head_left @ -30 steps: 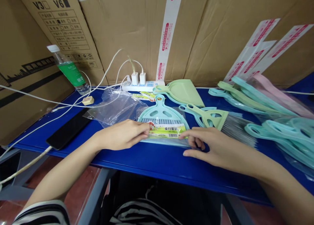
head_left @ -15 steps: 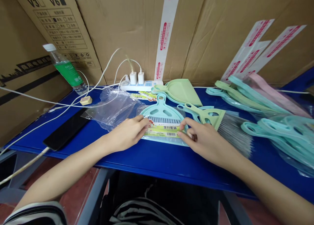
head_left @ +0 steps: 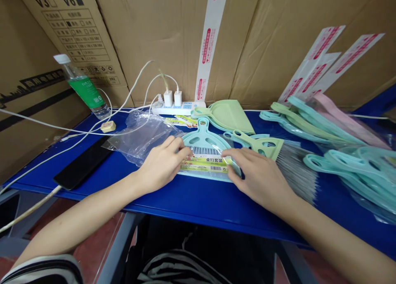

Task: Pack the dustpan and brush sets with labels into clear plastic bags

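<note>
A light blue dustpan and brush set (head_left: pixel 202 140) lies flat near the table's middle in a clear plastic bag, handle away from me. Across its lower part is a yellow-green label card (head_left: pixel 202 163), its large print upright. My left hand (head_left: pixel 165 162) has curled fingers on the bag's left edge, by the card. At the right edge, my right hand (head_left: pixel 258 174) grips the bag film between thumb and bent fingers. A green brush (head_left: pixel 262 147) with grey bristles lies beside that hand, and a green dustpan (head_left: pixel 232 115) lies behind the set.
Bagged blue, green and pink sets (head_left: pixel 359 164) are piled at the right. An empty clear bag (head_left: pixel 145 135), a black phone (head_left: pixel 82 164) and a green-labelled bottle (head_left: pixel 85 92) stand or lie leftward. Cables run from a power strip (head_left: pixel 182 107) before cardboard boxes (head_left: pixel 167 36).
The label card's print, inverted before, now reads upright. My right hand's fingers have uncurled somewhat and lie over the bag's edge; my left hand has shifted slightly, its knuckles raised.
</note>
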`<state>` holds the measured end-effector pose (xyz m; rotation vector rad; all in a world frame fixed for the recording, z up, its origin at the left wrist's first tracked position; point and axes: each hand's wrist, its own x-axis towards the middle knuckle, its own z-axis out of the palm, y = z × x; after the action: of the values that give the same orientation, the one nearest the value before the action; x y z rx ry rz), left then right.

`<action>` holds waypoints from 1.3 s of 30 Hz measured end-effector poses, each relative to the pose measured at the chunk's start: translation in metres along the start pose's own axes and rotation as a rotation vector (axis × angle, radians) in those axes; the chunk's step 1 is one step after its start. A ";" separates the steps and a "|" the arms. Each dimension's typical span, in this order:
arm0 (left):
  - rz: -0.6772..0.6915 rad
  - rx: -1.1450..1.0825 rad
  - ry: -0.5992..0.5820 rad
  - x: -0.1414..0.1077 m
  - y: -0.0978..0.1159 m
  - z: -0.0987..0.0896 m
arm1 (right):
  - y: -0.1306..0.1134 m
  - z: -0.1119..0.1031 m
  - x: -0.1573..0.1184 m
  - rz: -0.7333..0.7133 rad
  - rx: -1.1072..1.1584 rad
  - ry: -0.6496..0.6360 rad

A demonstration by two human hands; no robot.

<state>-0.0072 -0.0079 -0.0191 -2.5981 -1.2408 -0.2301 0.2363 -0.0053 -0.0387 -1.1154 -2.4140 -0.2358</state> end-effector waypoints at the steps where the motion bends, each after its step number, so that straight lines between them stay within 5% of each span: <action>1: 0.061 0.005 -0.009 0.000 0.000 0.001 | 0.000 0.001 0.001 -0.102 -0.008 0.026; 6: 0.234 0.033 -0.093 0.003 0.002 0.006 | 0.003 0.006 0.002 -0.295 -0.019 -0.018; 14: 0.195 0.073 -0.106 0.003 -0.005 -0.002 | 0.013 0.000 0.002 -0.242 0.006 -0.131; 25: 0.063 -0.233 -0.172 -0.001 -0.036 -0.013 | 0.029 -0.016 0.001 -0.165 0.092 -0.252; 39: -0.059 -0.419 -0.247 0.000 -0.046 -0.017 | 0.031 -0.024 0.003 0.018 0.231 -0.315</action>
<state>-0.0431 0.0149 0.0045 -3.0222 -1.4908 -0.2025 0.2660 0.0088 -0.0174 -1.1366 -2.6167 0.2376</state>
